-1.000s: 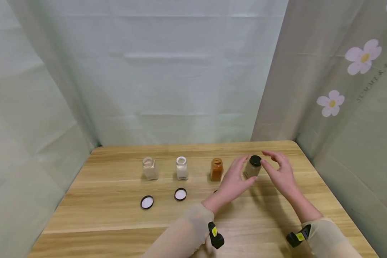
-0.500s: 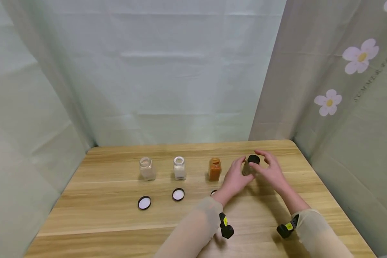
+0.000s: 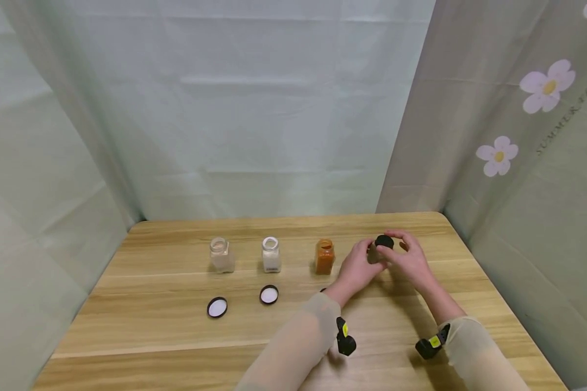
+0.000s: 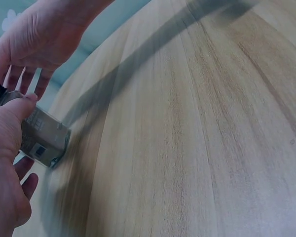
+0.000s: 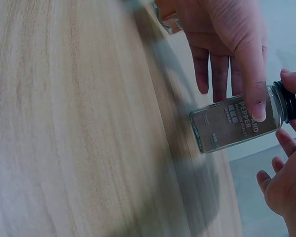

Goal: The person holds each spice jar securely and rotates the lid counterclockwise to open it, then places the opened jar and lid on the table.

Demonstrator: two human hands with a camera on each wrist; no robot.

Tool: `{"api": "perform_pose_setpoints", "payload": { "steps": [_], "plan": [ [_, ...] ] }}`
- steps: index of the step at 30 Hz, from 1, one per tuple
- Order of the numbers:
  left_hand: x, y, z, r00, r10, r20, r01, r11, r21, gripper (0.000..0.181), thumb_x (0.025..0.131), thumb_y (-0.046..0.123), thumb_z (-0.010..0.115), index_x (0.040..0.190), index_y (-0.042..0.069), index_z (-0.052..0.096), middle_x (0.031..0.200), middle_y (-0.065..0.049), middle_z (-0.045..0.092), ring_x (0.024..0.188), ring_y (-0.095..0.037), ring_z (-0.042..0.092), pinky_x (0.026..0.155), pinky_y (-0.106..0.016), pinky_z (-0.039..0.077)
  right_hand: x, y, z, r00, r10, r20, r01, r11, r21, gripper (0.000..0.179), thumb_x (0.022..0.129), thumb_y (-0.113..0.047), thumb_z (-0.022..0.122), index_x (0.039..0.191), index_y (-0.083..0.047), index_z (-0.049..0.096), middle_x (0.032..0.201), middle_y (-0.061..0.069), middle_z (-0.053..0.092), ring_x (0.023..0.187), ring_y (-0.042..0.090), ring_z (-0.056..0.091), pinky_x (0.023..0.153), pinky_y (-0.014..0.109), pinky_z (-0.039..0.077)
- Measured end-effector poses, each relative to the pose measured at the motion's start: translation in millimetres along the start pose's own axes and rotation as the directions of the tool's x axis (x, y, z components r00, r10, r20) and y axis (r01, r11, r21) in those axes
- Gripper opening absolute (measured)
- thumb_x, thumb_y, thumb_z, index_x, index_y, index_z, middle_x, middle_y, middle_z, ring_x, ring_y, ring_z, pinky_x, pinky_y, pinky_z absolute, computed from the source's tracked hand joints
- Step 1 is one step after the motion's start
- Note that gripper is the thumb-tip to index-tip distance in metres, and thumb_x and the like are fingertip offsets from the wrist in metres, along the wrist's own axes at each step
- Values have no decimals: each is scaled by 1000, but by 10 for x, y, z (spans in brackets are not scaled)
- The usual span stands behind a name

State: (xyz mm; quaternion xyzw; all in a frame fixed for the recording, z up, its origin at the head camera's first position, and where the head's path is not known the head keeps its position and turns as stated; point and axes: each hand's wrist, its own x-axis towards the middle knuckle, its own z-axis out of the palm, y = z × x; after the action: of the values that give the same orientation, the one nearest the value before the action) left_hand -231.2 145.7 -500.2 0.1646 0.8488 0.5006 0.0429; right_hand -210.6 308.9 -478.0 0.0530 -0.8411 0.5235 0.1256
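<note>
A square glass jar of pepper (image 5: 222, 126) with a black lid (image 3: 384, 242) is between my hands at the right of the table. My left hand (image 3: 359, 270) grips the jar's body, thumb across its printed label in the right wrist view. My right hand (image 3: 411, 260) holds the black lid between thumb and fingers. In the left wrist view the jar (image 4: 44, 133) is tilted in the picture, with the lid mostly hidden. To the left, an orange spice jar (image 3: 325, 258), a white-filled jar (image 3: 271, 255) and a pale beige one (image 3: 222, 256) stand lidless in a row.
Two black-rimmed lids, a left one (image 3: 217, 307) and a middle one (image 3: 269, 295), lie white side up before the jars. A third lid (image 3: 324, 290) is mostly hidden by my left wrist. Curtains (image 3: 254, 119) enclose the wooden table (image 3: 166, 336) at the back and sides.
My right hand has come in from the right, and its fingers now hold the lid. My left hand has closed round the jar. The head view has shifted slightly.
</note>
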Motion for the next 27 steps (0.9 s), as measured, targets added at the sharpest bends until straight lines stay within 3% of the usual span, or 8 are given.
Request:
{"api": "perform_pose_setpoints", "payload": {
  "steps": [3, 10, 27],
  "plan": [
    [16, -11, 16, 1000, 7, -2, -7, 1000, -6, 68, 87, 41, 82, 142, 11, 56, 135, -4, 60, 124, -17, 58, 106, -35, 45, -15, 0, -2, 1000, -1, -8, 2, 1000, 23, 51, 92, -20, 79, 134, 3, 60, 139, 20, 55, 135, 33, 41, 112, 63, 26],
    [14, -29, 7, 1000, 20, -2, -20, 1000, -23, 58, 90, 36, 81, 139, 15, 60, 132, -1, 62, 121, -15, 59, 104, -35, 46, -116, -350, -16, 1000, -2, 14, 2, 999, 51, 47, 92, -8, 77, 131, 11, 58, 135, 28, 54, 131, 38, 41, 110, 67, 25],
    [16, -72, 3, 999, 29, -17, -30, 999, -33, 50, 88, 39, 83, 130, 17, 68, 127, -1, 64, 117, -15, 60, 100, -34, 48, -104, -327, -22, 1000, 0, 26, -2, 997, 80, 46, 92, -7, 77, 130, 11, 59, 135, 28, 56, 131, 39, 43, 111, 65, 24]
  ]
}}
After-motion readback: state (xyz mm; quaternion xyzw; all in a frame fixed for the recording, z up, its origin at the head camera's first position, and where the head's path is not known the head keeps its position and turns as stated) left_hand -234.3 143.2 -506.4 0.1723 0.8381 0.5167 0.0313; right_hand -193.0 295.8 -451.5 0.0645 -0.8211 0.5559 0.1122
